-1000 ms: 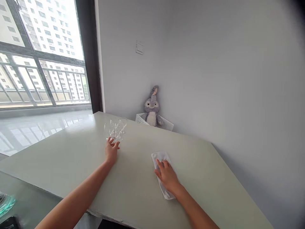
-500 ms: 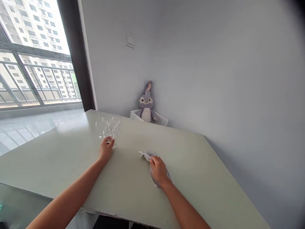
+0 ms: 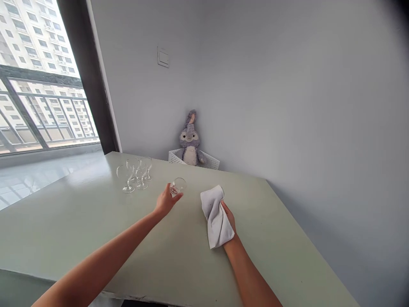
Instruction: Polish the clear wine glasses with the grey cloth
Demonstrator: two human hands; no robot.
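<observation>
My left hand (image 3: 166, 199) grips a clear stemmed glass (image 3: 180, 184), tilted so that its mouth points away to the right. The fingers cover much of the stem and foot. A pale grey cloth (image 3: 214, 215) is in my right hand (image 3: 229, 216), draped over the palm and hanging toward the left, with the thumb pressed on it. A short gap separates the glass from the cloth. Left of my left hand, several similar stemmed glasses (image 3: 128, 179) stand upright in a close group on the table.
The pale green table (image 3: 179, 268) has its near edge below my arms. Behind the far edge, a grey plush rabbit (image 3: 191, 147) sits in a white perforated basket (image 3: 210, 161) against the wall. A large window (image 3: 41, 102) lies to the left.
My left hand has lifted a glass away from the group and carried it right. My right hand has turned and raised the cloth, which now spreads over it. The view has shifted slightly right.
</observation>
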